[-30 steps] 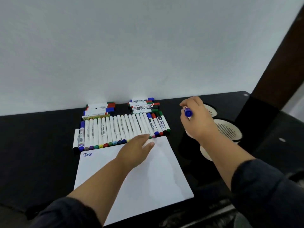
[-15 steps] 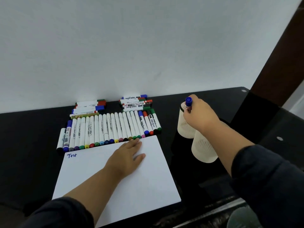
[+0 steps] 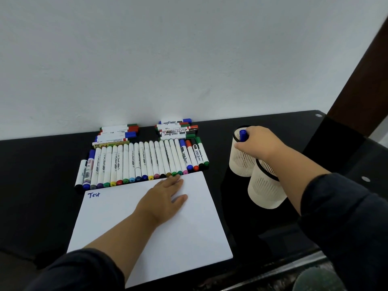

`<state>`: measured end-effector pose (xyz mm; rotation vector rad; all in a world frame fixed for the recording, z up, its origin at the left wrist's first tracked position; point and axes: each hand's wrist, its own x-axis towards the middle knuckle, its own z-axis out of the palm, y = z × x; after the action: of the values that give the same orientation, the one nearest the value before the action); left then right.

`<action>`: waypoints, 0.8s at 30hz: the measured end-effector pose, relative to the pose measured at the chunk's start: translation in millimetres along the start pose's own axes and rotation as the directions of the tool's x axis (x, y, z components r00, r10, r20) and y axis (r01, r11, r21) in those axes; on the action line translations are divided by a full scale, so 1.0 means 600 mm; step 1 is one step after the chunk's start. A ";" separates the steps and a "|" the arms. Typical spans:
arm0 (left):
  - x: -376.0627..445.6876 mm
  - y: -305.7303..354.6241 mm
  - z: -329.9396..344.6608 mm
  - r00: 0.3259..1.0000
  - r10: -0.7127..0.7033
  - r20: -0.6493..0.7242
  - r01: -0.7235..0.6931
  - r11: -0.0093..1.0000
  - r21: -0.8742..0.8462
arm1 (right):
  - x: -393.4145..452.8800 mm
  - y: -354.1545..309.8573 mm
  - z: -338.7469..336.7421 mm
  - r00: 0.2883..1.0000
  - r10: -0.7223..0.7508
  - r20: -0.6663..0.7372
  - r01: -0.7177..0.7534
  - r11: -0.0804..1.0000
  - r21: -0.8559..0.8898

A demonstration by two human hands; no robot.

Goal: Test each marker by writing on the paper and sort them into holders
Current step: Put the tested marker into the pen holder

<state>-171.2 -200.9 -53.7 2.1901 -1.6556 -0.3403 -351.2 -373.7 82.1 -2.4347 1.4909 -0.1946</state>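
Blue-capped, the marker stands upright in the right hand, whose curled fingers grip its barrel; its cap end shows above the rim of the far holder, at about two o'clock from the paper. Whether the marker's lower end is already inside that holder cannot be told. A second white slotted holder stands just beside the first, at its five o'clock, partly behind the right forearm. The left hand lies flat on the paper with fingers straight, grasping nothing, fingertips near the sheet's far edge. The word "Test" is written in blue at the paper's ten o'clock corner. A row of markers lies side by side at twelve o'clock from the paper, caps toward the sheet. Two small stacks of markers lie behind the row against the wall. Everything rests on a black table.
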 end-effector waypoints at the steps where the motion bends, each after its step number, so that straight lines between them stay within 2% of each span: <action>1: 0.000 -0.001 0.000 1.000 0.000 0.002 0.000 1.000 0.000 | -0.001 0.000 0.001 1.000 -0.007 -0.010 0.007 1.000 0.026; 5: 0.000 0.001 -0.002 1.000 -0.006 0.006 0.006 1.000 -0.003 | -0.008 0.005 0.001 0.999 -0.006 -0.046 0.013 0.990 0.142; 9: -0.001 0.003 -0.005 0.999 -0.019 0.026 0.019 1.000 -0.004 | -0.018 0.006 -0.004 0.989 -0.022 -0.149 0.044 0.989 0.143; 12: -0.001 0.005 -0.007 0.999 -0.024 0.043 0.024 1.000 0.000 | -0.026 0.003 -0.010 0.976 -0.062 -0.210 0.082 0.993 0.090; 19: -0.003 0.008 -0.010 0.998 -0.036 0.057 0.036 0.999 -0.008 | -0.034 -0.023 0.000 0.915 -0.266 -0.305 0.246 0.964 -0.102; 24: -0.003 0.007 -0.010 0.998 -0.036 0.053 0.037 0.999 -0.024 | -0.031 -0.055 0.027 0.876 -0.393 -0.280 0.361 0.919 -0.162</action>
<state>-172.8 -199.5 -46.8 2.2133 -1.6318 -0.4289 -327.4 -340.5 77.2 -2.8697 1.1324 -0.6169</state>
